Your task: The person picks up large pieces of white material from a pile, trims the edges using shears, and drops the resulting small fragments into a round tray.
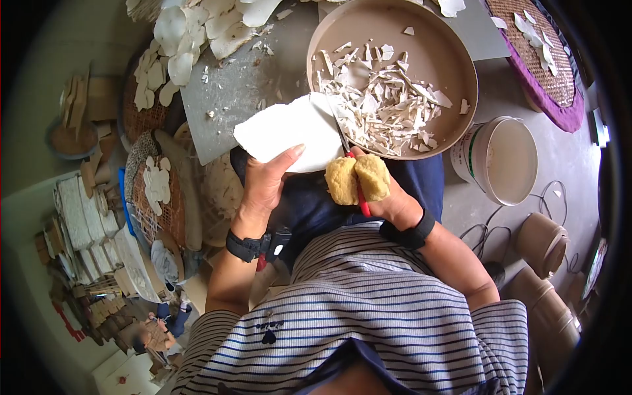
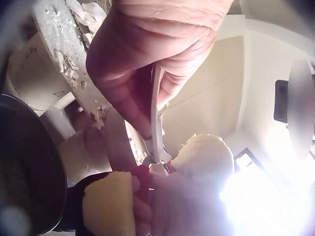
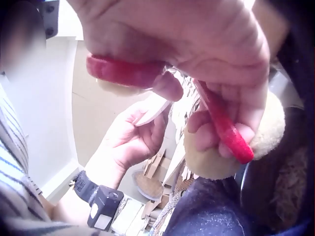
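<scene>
In the head view my left hand (image 1: 266,181) pinches a flat white sheet (image 1: 283,135) with an uneven edge, thumb on top and fingers beneath. My right hand (image 1: 396,203) grips scissors (image 1: 365,207) with red handles, padded by yellow sponge (image 1: 342,182). The blades meet the sheet's right edge, beside the rim of a wide tan basin (image 1: 457,125). White offcuts (image 1: 388,108) lie heaped in that basin. In the left wrist view the sheet (image 2: 156,113) shows edge-on. The right wrist view shows fingers curled through the spread red handles (image 3: 226,125).
A grey board (image 1: 230,92) lies under the basin, with a pile of white pieces (image 1: 174,29) at its far left. To the right stand a white bucket (image 1: 464,155) and a purple-edged woven tray (image 1: 559,118). Cables (image 1: 484,230) trail on the floor. Another person (image 1: 155,336) sits far left.
</scene>
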`<state>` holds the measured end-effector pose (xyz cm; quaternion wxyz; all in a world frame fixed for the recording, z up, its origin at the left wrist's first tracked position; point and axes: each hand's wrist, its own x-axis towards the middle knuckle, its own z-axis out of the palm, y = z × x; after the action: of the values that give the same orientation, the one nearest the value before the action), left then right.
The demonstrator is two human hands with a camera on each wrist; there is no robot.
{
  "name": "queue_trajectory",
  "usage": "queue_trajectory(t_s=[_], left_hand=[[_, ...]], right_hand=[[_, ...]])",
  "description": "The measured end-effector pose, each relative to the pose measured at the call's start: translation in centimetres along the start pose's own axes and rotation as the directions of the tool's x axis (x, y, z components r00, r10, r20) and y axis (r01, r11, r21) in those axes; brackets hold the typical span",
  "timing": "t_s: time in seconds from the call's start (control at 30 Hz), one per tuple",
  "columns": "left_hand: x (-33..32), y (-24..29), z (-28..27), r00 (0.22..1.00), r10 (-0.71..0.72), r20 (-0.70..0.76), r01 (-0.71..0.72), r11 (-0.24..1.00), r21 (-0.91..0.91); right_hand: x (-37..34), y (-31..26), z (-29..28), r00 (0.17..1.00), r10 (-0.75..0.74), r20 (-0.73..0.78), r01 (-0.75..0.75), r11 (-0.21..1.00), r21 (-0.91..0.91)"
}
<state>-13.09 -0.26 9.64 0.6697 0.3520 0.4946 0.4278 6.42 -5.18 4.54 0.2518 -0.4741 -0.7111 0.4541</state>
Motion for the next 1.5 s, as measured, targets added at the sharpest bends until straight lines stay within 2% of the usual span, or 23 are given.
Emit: queue_trajectory(t_s=[0.07,0.1,0.2,0.23,0.3,0.37,0.4,0.47,0.53,0.57,0.63,0.67,0.73,0.8,0.83,0.9,0.97,1.13,1.33,1.37,1.43,1.47,1.5], left_hand=[[-0.1,0.0,0.0,1.0,-0.001,-0.001,0.001,1.0,0.02],[0.0,0.0,0.1,1.0,-0.004,0.002,0.004,1.0,0.03],[0.1,0.1,-0.1,0.998,-0.056,0.004,0.056,0.998,0.014],[0.3,0.2,-0.2,0.998,-0.056,0.018,0.056,0.998,0.009],[0.7,0.5,-0.6,0.998,-0.056,0.043,0.056,0.998,-0.001],[0.9,1.4,-1.1,0.988,-0.099,0.123,0.094,0.995,0.043],[0.9,1.9,-1.2,0.979,-0.122,0.16,0.113,0.991,0.065],[0.8,2.7,-1.2,0.961,-0.186,0.205,0.158,0.977,0.147],[1.1,3.0,-1.4,0.944,-0.232,0.234,0.188,0.963,0.194],[1.2,2.8,-1.5,0.969,-0.16,0.188,0.13,0.978,0.164],[1.7,1.9,-1.9,0.995,-0.012,0.102,0.0,0.993,0.114],[1.9,1.6,-1.8,0.997,0.07,0.032,-0.072,0.996,0.061],[2.0,0.7,-1.1,0.969,0.218,-0.12,-0.224,0.974,-0.035],[2.6,-0.4,-0.4,0.918,0.38,-0.109,-0.378,0.925,0.038],[2.2,0.3,0.3,0.942,0.325,-0.087,-0.319,0.945,0.077],[2.0,1.3,0.7,0.971,0.237,-0.04,-0.231,0.967,0.11],[2.6,1.8,0.1,0.984,0.178,0.016,-0.179,0.979,0.101],[2.7,1.9,0.2,0.994,0.105,0.03,-0.108,0.989,0.097],[3.0,1.6,0.1,0.993,0.107,0.055,-0.112,0.989,0.096],[3.1,1.5,-0.1,0.99,0.125,0.061,-0.13,0.986,0.104],[2.9,1.5,-0.3,0.984,0.139,0.11,-0.155,0.977,0.147],[2.6,1.4,-0.3,0.98,0.143,0.135,-0.165,0.972,0.167],[2.3,1.2,-0.1,0.978,0.154,0.137,-0.178,0.967,0.182]], right_hand=[[-0.3,0.7,0.8,0.999,0.012,-0.047,0.011,0.889,0.458],[-0.5,0.8,1.2,0.997,0.074,-0.034,-0.031,0.725,0.688],[-0.9,1.0,1.7,0.995,0.082,-0.049,0.013,0.393,0.919],[-0.5,0.9,2.5,0.995,0.035,-0.094,0.087,0.156,0.984],[-0.6,1.3,2.6,0.989,-0.03,-0.146,0.148,0.284,0.947],[-0.8,0.3,0.0,0.991,-0.078,-0.11,0.122,0.865,0.487],[-0.3,0.1,0.0,0.959,-0.234,-0.16,0.265,0.939,0.219],[-0.4,0.3,0.4,0.995,-0.024,-0.094,0.065,0.884,0.463],[-0.8,0.6,0.3,0.999,-0.003,-0.054,0.029,0.866,0.5],[-1.0,0.8,0.2,0.999,0.005,-0.038,0.015,0.857,0.515],[-0.8,2.0,1.1,0.998,0.002,0.068,-0.066,0.23,0.971],[-0.8,2.6,1.8,0.988,0.014,0.155,-0.154,-0.036,0.987],[-0.4,2.8,2.6,0.945,0.037,0.326,-0.247,-0.573,0.781],[-0.5,2.0,2.7,0.977,-0.116,0.181,-0.214,-0.593,0.776],[-0.5,1.6,2.2,0.971,-0.074,0.228,-0.222,-0.641,0.734],[-0.9,1.6,2.1,0.953,0.171,0.252,-0.217,-0.197,0.956],[-0.8,1.3,1.8,0.92,0.295,0.258,-0.25,-0.067,0.966],[-0.5,-0.9,0.2,0.841,0.279,0.464,-0.204,-0.631,0.749],[-0.5,0.2,0.5,0.912,0.271,0.308,-0.174,-0.426,0.888],[-0.5,-0.1,0.5,0.881,0.328,0.341,-0.147,-0.496,0.856],[-0.5,0.5,0.9,0.964,0.223,0.144,-0.166,0.081,0.983],[-0.8,0.6,0.5,0.98,0.162,0.112,-0.181,0.514,0.839],[-1.0,0.7,-0.1,0.992,0.101,0.078,-0.127,0.841,0.526]])
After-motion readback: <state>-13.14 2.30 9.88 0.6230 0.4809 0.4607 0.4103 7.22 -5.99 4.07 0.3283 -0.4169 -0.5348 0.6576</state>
